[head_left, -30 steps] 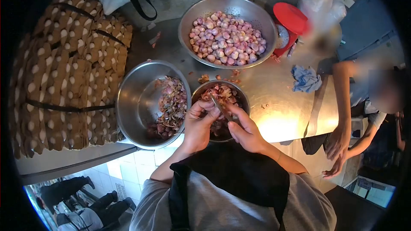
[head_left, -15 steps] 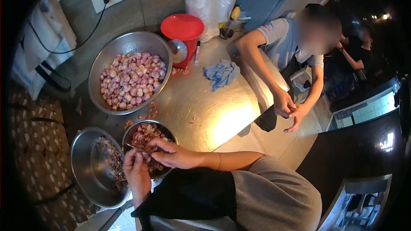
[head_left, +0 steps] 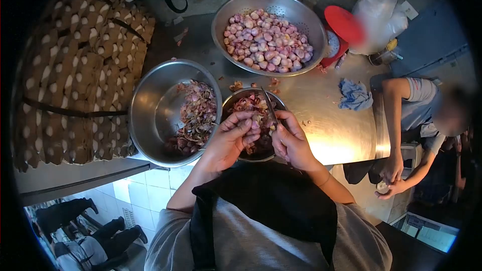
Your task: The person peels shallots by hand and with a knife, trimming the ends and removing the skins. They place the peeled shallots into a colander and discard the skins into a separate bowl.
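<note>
My left hand (head_left: 232,139) pinches a small pinkish bulb (head_left: 256,123), which looks like a shallot, in its fingertips. In my right hand (head_left: 295,144) is a knife (head_left: 269,106), its blade angled up and away beside the bulb. Both hands are over a small metal bowl (head_left: 257,158) holding reddish papery skins (head_left: 249,103). Left of it, a larger metal basin (head_left: 154,105) contains dry stalks, skins and some bulbs (head_left: 196,115). Beyond the bowl, a metal colander (head_left: 218,32) holds many peeled pinkish bulbs (head_left: 268,40).
Stacked egg trays (head_left: 70,80) stand at the left. A red scale (head_left: 344,26), plastic bags (head_left: 379,17) and a blue cloth (head_left: 355,95) are on the steel table (head_left: 321,120). Across its right end, a person (head_left: 427,105) has both hands together near a small object.
My view has swung left and down, so the bowls appear farther right and the egg trays show fully. My hands stay over the small bowl, and the knife shows more clearly.
</note>
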Demonstrator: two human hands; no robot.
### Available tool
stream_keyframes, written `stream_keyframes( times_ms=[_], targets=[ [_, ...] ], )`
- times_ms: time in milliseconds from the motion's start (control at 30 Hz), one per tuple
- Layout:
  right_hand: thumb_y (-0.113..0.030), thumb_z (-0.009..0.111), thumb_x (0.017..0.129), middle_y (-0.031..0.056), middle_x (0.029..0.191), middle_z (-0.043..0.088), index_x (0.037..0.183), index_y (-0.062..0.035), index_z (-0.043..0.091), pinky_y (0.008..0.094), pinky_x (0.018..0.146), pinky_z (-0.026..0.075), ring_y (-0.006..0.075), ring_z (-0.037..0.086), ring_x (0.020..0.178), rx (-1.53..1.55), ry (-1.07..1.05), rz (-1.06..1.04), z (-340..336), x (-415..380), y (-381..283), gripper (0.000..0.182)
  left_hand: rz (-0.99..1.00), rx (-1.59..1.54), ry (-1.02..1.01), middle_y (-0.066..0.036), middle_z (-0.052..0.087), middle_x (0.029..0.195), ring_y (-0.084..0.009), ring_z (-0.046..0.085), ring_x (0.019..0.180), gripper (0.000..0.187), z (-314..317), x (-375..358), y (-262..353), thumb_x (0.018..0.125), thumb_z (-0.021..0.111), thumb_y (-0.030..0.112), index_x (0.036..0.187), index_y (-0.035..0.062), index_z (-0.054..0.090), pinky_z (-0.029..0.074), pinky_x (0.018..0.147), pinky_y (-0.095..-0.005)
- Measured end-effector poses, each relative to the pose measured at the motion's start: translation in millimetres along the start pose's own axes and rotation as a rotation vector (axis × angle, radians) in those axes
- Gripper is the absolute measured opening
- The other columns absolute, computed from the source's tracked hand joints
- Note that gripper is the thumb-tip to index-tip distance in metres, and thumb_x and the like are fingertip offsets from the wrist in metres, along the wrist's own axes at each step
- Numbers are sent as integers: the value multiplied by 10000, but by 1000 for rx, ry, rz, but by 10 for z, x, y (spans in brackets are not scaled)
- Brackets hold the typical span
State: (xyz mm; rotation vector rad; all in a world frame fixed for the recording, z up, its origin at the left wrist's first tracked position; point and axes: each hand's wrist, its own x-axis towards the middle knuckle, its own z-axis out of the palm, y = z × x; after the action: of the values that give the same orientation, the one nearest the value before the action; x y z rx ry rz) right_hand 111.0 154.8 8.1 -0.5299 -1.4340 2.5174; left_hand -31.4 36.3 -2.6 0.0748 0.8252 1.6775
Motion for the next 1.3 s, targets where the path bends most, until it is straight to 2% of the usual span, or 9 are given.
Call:
stream_keyframes(
  times_ms=[200,300,400,600,700,833,1033,1100,1300],
  targets=[
    [-228,376,940,-19,546,337,1340,-131,232,182,386,280,56,327,439,-75,34,-5,56,-1,-45,436,55,46,13,-66,566,1055,-151,543,979,248,1,18,2,863,514,56,1110,37,526,452,850,-278],
    [-221,371,942,-25,548,327,1384,-136,191,180,406,288,56,335,458,-158,60,-49,63,-11,-50,485,257,545,88,-86,518,1161,-162,474,1097,288,186,-76,58,832,543,14,1120,33,531,398,918,-284],
    [-205,350,946,-20,532,324,1379,-126,218,182,412,287,60,324,448,-173,13,-48,12,14,33,459,429,628,47,-103,472,1232,-169,405,1174,321,208,-229,291,805,560,-16,1121,30,526,351,960,-291],
    [-246,363,945,-20,520,346,1347,-73,287,181,420,277,58,329,442,-158,0,16,30,53,73,444,696,1008,371,-57,600,1005,-135,549,947,218,-461,-239,1119,801,567,-10,1016,26,565,440,828,-259],
    [-266,366,944,-19,518,348,1323,-60,323,182,418,269,58,333,438,-168,5,29,40,59,96,434,415,1403,422,-113,621,981,-208,558,1004,289,-1221,19,1337,772,617,97,1041,13,553,432,856,-300],
    [-269,364,945,-20,513,350,1304,-56,346,183,417,267,58,332,434,-164,-14,-15,-10,69,167,418,-47,2048,515,-178,486,1211,-317,472,1114,581,-1607,259,1215,740,654,328,1225,85,444,383,907,-398],
    [-249,366,945,-27,516,351,1265,-70,389,186,408,262,55,329,434,-155,-9,11,-34,72,145,368,383,2064,517,-155,453,1229,-351,466,1088,472,-1430,393,949,793,570,186,1235,100,429,389,894,-390],
    [-238,372,944,-33,527,357,1263,-95,392,188,403,269,58,332,435,-148,-27,-21,-98,78,260,351,607,1993,266,-168,485,1162,-361,475,1057,404,-1530,448,915,780,529,82,1180,77,472,401,867,-402],
    [-240,423,930,-34,572,375,1240,-87,402,200,426,319,52,368,474,-132,-32,8,-44,45,147,346,548,1984,134,-182,553,980,-349,531,930,243,-1634,538,834,733,561,9,975,15,537,419,791,-387]
  ],
)
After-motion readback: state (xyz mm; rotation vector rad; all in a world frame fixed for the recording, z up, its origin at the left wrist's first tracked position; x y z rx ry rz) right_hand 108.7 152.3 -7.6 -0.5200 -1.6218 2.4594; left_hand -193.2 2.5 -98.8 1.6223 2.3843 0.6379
